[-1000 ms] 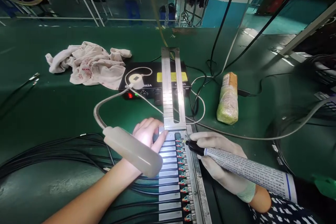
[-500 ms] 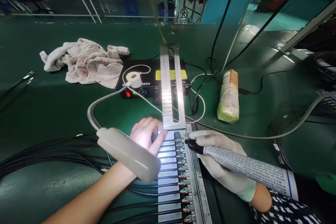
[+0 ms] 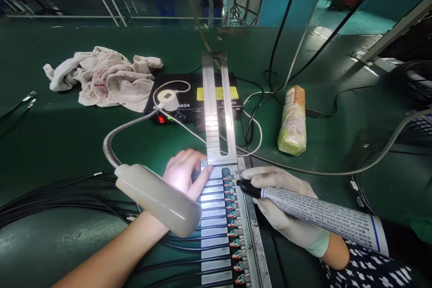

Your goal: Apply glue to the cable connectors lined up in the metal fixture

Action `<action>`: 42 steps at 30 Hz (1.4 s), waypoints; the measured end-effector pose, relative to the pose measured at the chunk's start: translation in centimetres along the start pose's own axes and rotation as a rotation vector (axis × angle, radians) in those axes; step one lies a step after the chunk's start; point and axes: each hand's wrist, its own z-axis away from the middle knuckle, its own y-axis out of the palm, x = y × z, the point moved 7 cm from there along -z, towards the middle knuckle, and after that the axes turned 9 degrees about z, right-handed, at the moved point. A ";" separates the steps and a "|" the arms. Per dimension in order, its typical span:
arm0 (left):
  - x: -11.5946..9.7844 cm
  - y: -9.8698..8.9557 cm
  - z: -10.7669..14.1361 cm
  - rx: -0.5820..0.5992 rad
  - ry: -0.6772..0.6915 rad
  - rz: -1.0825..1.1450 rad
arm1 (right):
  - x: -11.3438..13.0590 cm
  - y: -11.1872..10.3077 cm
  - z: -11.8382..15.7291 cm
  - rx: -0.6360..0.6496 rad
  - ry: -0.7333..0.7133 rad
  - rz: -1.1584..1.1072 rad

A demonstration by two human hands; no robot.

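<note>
On the green bench: everything below.
Fixture rail: lies lengthwise at centre, cables feeding in from the left.
Lamp: hangs above the left wrist.
Right hand: gloved, fingers clenched around the soldering iron, tip at the top connector.
Left hand: bare, fingers released, pressing flat on the rail's clamp strips.

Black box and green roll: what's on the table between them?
In the head view, black and white cables loop on the green table between the black box and the green roll.
</note>
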 end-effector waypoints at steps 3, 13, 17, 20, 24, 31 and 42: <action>0.0 0.0 0.0 0.004 0.000 0.000 | 0.1 0.0 -0.1 -0.005 0.006 0.002; 0.0 0.0 0.0 0.007 0.001 0.001 | -0.3 0.2 0.2 0.035 -0.001 -0.027; 0.1 0.0 0.1 0.000 0.000 -0.001 | -0.2 0.1 0.3 0.031 -0.014 -0.029; 0.1 0.0 0.1 0.000 0.002 0.000 | -0.3 0.0 0.4 0.023 -0.010 -0.024; 0.0 -0.1 0.1 0.002 0.003 0.001 | -0.4 0.0 0.3 0.021 -0.005 -0.024; -0.1 -0.1 0.2 -0.001 0.004 -0.001 | -0.3 0.1 0.1 0.018 0.005 -0.003; 0.1 0.1 0.0 0.005 0.010 -0.007 | -0.4 0.1 -0.1 -0.001 0.007 0.024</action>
